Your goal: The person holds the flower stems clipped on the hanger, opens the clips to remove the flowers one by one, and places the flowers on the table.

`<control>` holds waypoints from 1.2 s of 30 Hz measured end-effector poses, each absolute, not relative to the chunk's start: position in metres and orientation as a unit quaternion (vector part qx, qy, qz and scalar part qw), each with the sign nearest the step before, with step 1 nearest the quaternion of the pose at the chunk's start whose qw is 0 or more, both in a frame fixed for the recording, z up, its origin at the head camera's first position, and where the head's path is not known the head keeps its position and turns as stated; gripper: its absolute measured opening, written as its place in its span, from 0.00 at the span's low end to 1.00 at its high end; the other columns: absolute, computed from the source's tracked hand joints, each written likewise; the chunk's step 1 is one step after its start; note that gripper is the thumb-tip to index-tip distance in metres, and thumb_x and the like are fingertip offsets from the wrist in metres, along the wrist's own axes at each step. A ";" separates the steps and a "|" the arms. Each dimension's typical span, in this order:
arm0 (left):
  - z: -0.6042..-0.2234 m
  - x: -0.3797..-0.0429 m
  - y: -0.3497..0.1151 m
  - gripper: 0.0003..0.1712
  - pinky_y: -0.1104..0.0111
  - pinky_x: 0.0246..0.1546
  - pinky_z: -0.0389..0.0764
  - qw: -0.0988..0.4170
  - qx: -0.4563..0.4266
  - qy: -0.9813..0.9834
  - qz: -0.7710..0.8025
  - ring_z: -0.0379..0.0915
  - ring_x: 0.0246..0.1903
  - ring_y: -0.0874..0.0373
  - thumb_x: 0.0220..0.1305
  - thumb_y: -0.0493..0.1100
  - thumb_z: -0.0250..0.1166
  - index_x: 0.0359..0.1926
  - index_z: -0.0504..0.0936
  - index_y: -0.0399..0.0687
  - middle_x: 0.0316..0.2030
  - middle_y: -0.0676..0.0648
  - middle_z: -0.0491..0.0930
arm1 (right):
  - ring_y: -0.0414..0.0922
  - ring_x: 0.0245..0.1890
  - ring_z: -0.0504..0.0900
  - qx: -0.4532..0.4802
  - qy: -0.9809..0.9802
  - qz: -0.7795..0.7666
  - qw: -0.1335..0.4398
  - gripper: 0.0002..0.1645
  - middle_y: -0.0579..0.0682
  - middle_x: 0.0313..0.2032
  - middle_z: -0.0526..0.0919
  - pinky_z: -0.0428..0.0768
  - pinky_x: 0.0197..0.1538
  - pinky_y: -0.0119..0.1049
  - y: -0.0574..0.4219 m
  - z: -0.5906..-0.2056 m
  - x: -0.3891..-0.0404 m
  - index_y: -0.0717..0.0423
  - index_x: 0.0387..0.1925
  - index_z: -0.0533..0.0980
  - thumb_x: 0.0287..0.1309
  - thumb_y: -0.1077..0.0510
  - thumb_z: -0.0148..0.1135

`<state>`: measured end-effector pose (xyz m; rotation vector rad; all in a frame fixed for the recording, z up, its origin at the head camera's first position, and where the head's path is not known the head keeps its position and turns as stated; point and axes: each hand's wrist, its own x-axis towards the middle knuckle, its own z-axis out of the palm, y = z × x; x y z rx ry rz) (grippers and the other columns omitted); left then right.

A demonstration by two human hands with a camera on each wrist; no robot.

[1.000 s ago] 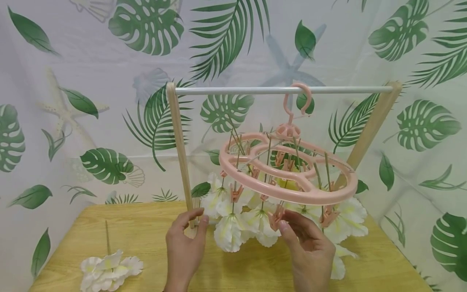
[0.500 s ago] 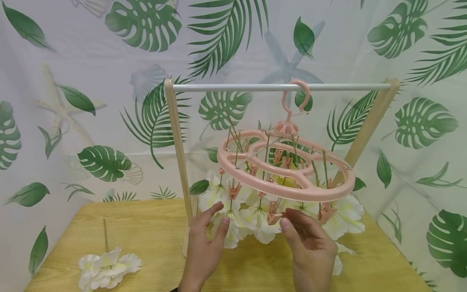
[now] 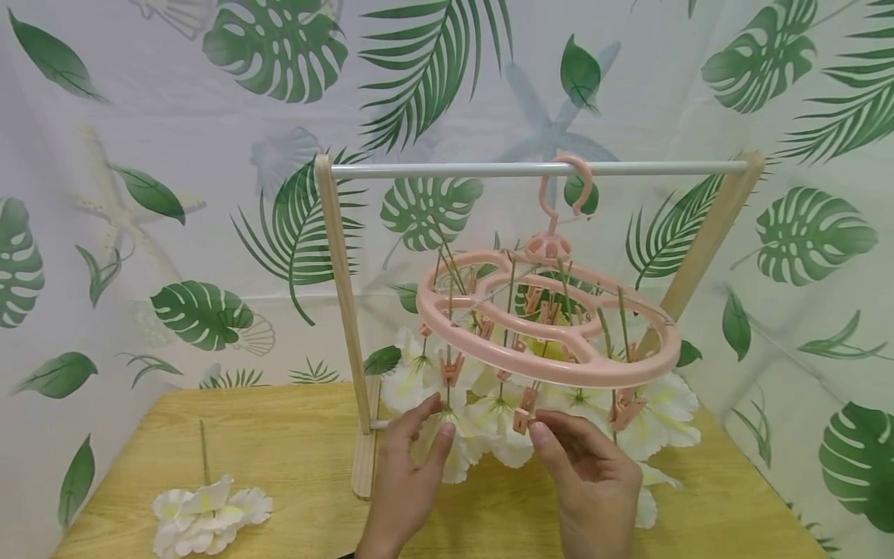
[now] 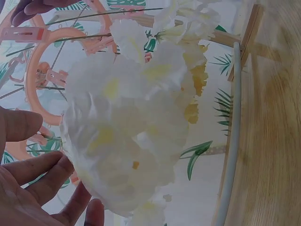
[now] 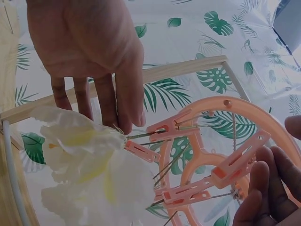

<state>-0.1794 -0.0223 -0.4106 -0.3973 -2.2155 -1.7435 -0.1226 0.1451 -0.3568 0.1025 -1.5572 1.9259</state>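
Note:
A round pink clip hanger (image 3: 552, 373) hangs by its hook from a rail, and its pegs hold white artificial flowers heads-down, their stems poking up through the ring. My right hand (image 3: 597, 473) pinches the lower end of a front clothespin (image 3: 525, 411) on this hanger between thumb and fingertips. To its left, my left hand (image 3: 412, 466) is beside a hanging white flower (image 4: 122, 127), thumb and forefinger spread apart. In the right wrist view, the left hand's long fingers (image 5: 108, 103) extend down behind that flower's head, close to its stem.
A wooden stand with a white rail (image 3: 447, 169) carries the hanger; its left foot (image 3: 365, 466) rests on the wood-grain table (image 3: 279, 435). One loose white flower (image 3: 209, 512) lies on the table at the left. A leaf-print sheet (image 3: 209, 155) covers the walls behind.
My left hand has moved right, from beside the stand's left post to the hanging flower. My right hand keeps its pinch on the clothespin, which has tilted slightly.

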 end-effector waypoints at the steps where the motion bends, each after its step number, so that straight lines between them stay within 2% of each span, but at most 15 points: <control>1: -0.411 -0.179 -0.022 0.26 0.44 0.59 0.67 0.146 -0.139 -0.769 -0.607 0.67 0.64 0.49 0.75 0.52 0.61 0.68 0.76 0.46 0.58 0.52 0.80 | 0.45 0.40 0.86 0.045 -0.597 0.733 0.322 0.08 0.54 0.39 0.89 0.83 0.46 0.32 0.145 -0.357 -0.122 0.77 0.42 0.81 0.62 0.73 0.64; 6: -0.411 -0.178 -0.020 0.23 0.45 0.58 0.67 0.149 -0.150 -0.761 -0.613 0.70 0.59 0.50 0.74 0.50 0.62 0.64 0.79 0.46 0.51 0.52 0.82 | 0.47 0.41 0.87 0.056 -0.606 0.731 0.309 0.07 0.56 0.39 0.89 0.83 0.47 0.33 0.144 -0.356 -0.121 0.77 0.41 0.81 0.63 0.74 0.64; 11: -0.409 -0.176 -0.019 0.17 0.45 0.57 0.68 0.158 -0.157 -0.752 -0.620 0.74 0.54 0.53 0.74 0.49 0.62 0.54 0.85 0.45 0.45 0.53 0.84 | 0.47 0.43 0.87 0.043 -0.611 0.733 0.295 0.06 0.57 0.40 0.89 0.83 0.46 0.33 0.141 -0.356 -0.121 0.74 0.40 0.82 0.61 0.75 0.65; 17: -0.408 -0.176 -0.019 0.12 0.48 0.56 0.68 0.160 -0.164 -0.744 -0.627 0.78 0.48 0.57 0.72 0.48 0.64 0.47 0.88 0.46 0.43 0.56 0.85 | 0.44 0.38 0.86 0.057 -0.647 0.705 0.285 0.07 0.54 0.39 0.88 0.82 0.43 0.32 0.139 -0.358 -0.121 0.72 0.40 0.83 0.59 0.76 0.65; 23: -0.407 -0.176 -0.019 0.08 0.54 0.53 0.71 0.166 -0.166 -0.748 -0.621 0.79 0.44 0.61 0.69 0.46 0.68 0.42 0.89 0.48 0.38 0.59 0.86 | 0.44 0.33 0.84 0.053 -0.694 0.669 0.261 0.08 0.54 0.37 0.87 0.81 0.38 0.33 0.137 -0.360 -0.123 0.65 0.42 0.85 0.59 0.70 0.69; 25: -0.406 -0.175 -0.019 0.08 0.56 0.53 0.72 0.167 -0.164 -0.749 -0.620 0.80 0.44 0.61 0.69 0.46 0.68 0.41 0.89 0.48 0.37 0.60 0.85 | 0.45 0.32 0.84 0.053 -0.706 0.659 0.253 0.09 0.53 0.36 0.88 0.81 0.38 0.33 0.137 -0.360 -0.123 0.62 0.42 0.85 0.59 0.68 0.70; 29: -0.405 -0.174 -0.018 0.09 0.53 0.56 0.73 0.161 -0.160 -0.748 -0.624 0.80 0.47 0.60 0.69 0.47 0.68 0.41 0.89 0.47 0.39 0.60 0.86 | 0.45 0.32 0.84 0.063 -0.722 0.646 0.239 0.10 0.51 0.36 0.88 0.81 0.39 0.33 0.137 -0.361 -0.124 0.58 0.44 0.86 0.59 0.67 0.71; 36: -0.403 -0.171 -0.016 0.08 0.55 0.58 0.76 0.149 -0.174 -0.733 -0.640 0.82 0.48 0.58 0.68 0.45 0.69 0.41 0.89 0.46 0.40 0.54 0.88 | 0.45 0.34 0.83 0.058 -0.739 0.637 0.212 0.13 0.48 0.40 0.87 0.81 0.43 0.33 0.136 -0.360 -0.123 0.56 0.47 0.85 0.60 0.62 0.72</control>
